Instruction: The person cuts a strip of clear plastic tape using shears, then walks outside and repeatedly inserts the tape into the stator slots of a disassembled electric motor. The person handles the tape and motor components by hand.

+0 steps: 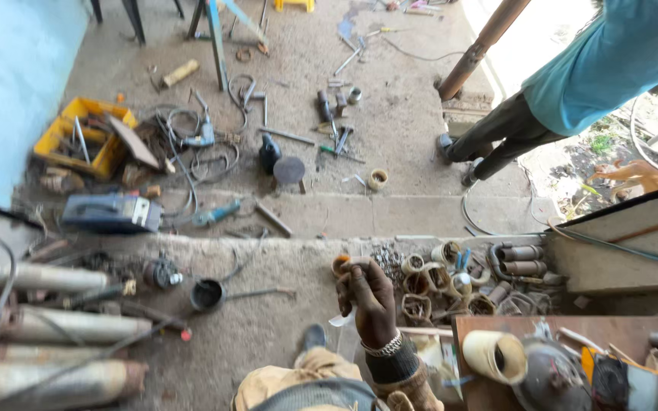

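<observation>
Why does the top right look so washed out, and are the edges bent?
Head view: sunlight from the open side burns out the ground beside the other person's blue shirt; the concrete floor lies in even shade; the wide lens bows the pipes at left; the raised hand is sharp.

You've got a rough concrete floor (390, 152) with a low step (390, 221) crossing mid-frame. Pale blue wall (9, 84) at 10 o'clock, daylight pouring in at 2 o'clock, wooden surface (512, 323) down at 4 o'clock.
</observation>
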